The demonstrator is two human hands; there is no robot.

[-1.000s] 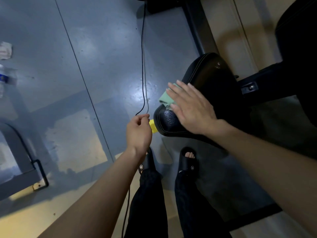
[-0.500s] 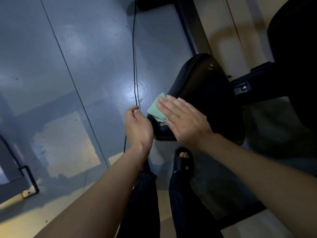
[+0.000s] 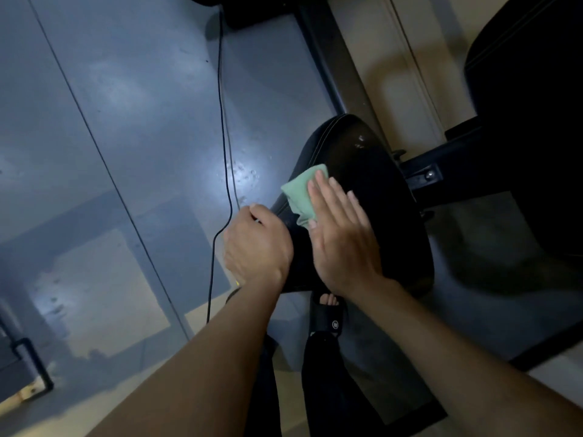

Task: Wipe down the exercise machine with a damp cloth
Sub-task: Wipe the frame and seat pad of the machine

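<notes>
The exercise machine's black padded seat [image 3: 372, 171] fills the middle of the view, on a dark frame [image 3: 422, 178]. A folded green cloth [image 3: 299, 193] lies on the seat's left edge. My right hand [image 3: 340, 234] presses flat on the cloth, fingers straight. My left hand [image 3: 257, 244] is curled beside the seat's near left edge. It seems to grip a small yellow object [image 3: 236, 282], almost wholly hidden by the hand.
A thin black cable [image 3: 224, 127] runs across the grey floor [image 3: 126, 121] to the left of the seat. My feet in black sandals [image 3: 328, 313] stand below the seat. A large black pad [image 3: 530, 105] sits at the right. A metal frame corner [image 3: 28, 364] is at bottom left.
My right hand has slid the cloth along the seat's left edge, farther from the near tip. My left hand has closed in beside the seat, and the yellow object is now mostly covered.
</notes>
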